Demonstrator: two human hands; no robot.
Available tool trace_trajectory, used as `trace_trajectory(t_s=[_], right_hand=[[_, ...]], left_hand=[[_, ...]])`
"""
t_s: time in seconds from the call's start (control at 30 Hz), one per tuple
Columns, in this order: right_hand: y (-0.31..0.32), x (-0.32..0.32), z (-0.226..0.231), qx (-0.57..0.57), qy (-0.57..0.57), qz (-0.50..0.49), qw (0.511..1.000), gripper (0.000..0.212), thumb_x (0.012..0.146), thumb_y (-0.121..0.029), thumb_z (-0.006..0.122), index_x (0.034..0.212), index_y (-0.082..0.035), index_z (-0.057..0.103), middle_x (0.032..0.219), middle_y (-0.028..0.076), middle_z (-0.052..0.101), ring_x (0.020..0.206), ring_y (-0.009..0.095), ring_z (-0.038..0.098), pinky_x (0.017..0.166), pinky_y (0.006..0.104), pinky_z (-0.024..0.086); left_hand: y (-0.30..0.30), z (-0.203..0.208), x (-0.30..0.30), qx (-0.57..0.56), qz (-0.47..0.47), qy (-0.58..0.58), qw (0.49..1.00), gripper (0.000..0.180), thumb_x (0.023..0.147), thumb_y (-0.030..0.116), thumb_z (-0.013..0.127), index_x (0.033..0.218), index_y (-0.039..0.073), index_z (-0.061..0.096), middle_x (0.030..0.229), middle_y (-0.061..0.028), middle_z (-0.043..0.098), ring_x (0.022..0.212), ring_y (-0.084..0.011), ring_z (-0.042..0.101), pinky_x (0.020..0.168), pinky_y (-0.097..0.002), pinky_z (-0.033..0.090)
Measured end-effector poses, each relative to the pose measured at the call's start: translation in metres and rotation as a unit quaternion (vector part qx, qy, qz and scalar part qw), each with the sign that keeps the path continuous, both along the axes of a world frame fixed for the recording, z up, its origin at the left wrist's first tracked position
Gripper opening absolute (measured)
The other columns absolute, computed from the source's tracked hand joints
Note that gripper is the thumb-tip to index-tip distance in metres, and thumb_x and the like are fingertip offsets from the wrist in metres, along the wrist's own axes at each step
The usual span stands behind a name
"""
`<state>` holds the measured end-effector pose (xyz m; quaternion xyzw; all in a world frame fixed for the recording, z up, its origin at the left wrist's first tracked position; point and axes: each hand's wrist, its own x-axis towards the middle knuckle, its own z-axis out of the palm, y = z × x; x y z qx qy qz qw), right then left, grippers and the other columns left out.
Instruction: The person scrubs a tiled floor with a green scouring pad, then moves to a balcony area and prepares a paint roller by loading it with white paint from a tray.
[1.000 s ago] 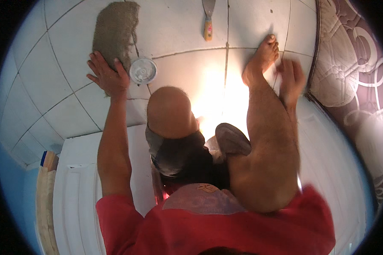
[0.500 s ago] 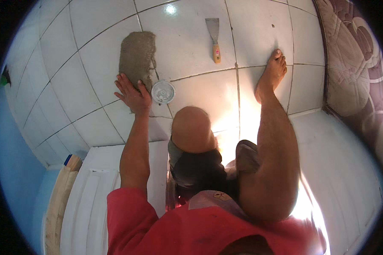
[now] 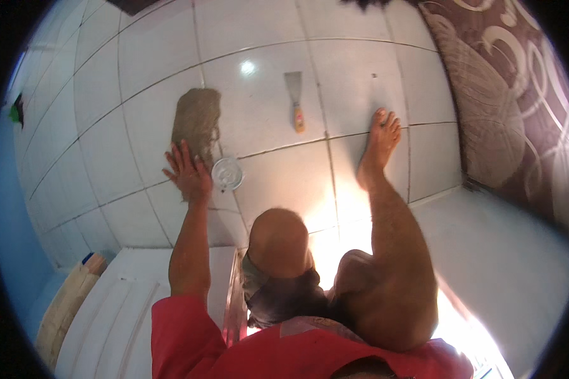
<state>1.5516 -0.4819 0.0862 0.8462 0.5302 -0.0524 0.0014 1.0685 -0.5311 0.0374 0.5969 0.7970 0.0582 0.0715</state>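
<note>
My left hand (image 3: 189, 175) rests on the white tiled floor with its fingers spread. The fingertips reach the near end of a rough, grey-brown patch (image 3: 197, 117), mortar-like and roughly oblong. Whether they press on it or lie just beside it is hard to tell. Close to the thumb side, a round clear plastic lid or shallow dish (image 3: 227, 174) sits on the tiles. Farther right lies a putty knife (image 3: 296, 104), its metal blade pointing away and its wooden handle toward me; no hand touches it. My right hand is out of the picture.
My bare right foot (image 3: 380, 142) stands on the tiles, and my left knee (image 3: 279, 243) is bent in the middle. A patterned brown curtain (image 3: 518, 95) hangs at right. A white panelled door (image 3: 123, 316) and a pale wooden edge (image 3: 69, 303) are at lower left.
The view has tilted, so everything sits lower in the picture and a dark object shows at the top edge. My left hand keeps its place by the patch; the lid and putty knife have not moved.
</note>
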Motion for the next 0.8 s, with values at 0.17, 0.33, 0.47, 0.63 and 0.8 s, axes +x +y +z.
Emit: trace_trajectory(t_s=[0.17, 0.33, 0.47, 0.63, 0.8], right_hand=[[-0.232, -0.026, 0.017, -0.07, -0.015, 0.17, 0.983, 0.061, 0.109, -0.011, 0.048, 0.166, -0.012, 0.028, 0.166, 0.018, 0.039, 0.15, 0.038, 0.04, 0.129, 0.0499, 0.032], [-0.11, 0.014, 0.078, -0.228, 0.168, 0.298, 0.912, 0.03, 0.108, -0.027, 0.052, 0.108, -0.005, 0.073, 0.112, 0.016, 0.077, 0.087, 0.031, 0.077, 0.079, 0.0466, 0.061], [0.035, -0.174, 0.055, 0.128, 0.297, 0.453, 0.831, 0.035, 0.107, -0.027, 0.059, 0.138, -0.011, 0.064, 0.133, 0.015, 0.069, 0.124, 0.037, 0.065, 0.101, 0.0514, 0.056], [0.062, -0.294, -0.008, 0.084, 0.185, 0.662, 0.722, 0.046, 0.105, -0.038, 0.061, 0.15, -0.025, 0.06, 0.165, 0.011, 0.047, 0.151, 0.038, 0.044, 0.122, 0.0542, 0.038], [-0.036, -0.244, -0.033, 0.098, 0.15, 0.661, 0.729, 0.043, 0.104, -0.045, 0.06, 0.144, -0.029, 0.067, 0.166, 0.006, 0.048, 0.153, 0.033, 0.044, 0.123, 0.0551, 0.034]], left_hand=[[0.003, 0.001, 0.026, 0.021, -0.028, -0.009, 0.999, 0.063, 0.112, 0.037, 0.034, 0.171, 0.016, 0.029, 0.179, -0.01, 0.022, 0.165, -0.0407, 0.016, 0.128, -0.0696, 0.004], [-0.019, -0.005, -0.013, 0.047, -0.009, 0.053, 0.997, 0.065, 0.111, 0.037, 0.036, 0.172, 0.015, 0.028, 0.179, -0.01, 0.024, 0.165, -0.0372, 0.019, 0.129, -0.0684, 0.01], [0.001, -0.023, 0.002, 0.051, -0.045, 0.034, 0.997, 0.068, 0.109, 0.037, 0.041, 0.172, 0.014, 0.026, 0.178, -0.0103, 0.025, 0.164, -0.0367, 0.021, 0.129, -0.0677, 0.015], [-0.046, -0.024, 0.053, 0.009, -0.038, 0.1, 0.994, 0.073, 0.106, 0.039, 0.045, 0.171, 0.012, 0.027, 0.18, -0.0109, 0.02, 0.164, -0.0371, 0.02, 0.131, -0.0627, 0.014], [-0.142, -0.009, 0.148, -0.047, 0.036, -0.009, 0.998, 0.078, 0.101, 0.039, 0.053, 0.169, 0.008, 0.03, 0.179, -0.0124, 0.02, 0.165, -0.0357, 0.019, 0.132, -0.0612, 0.013]])
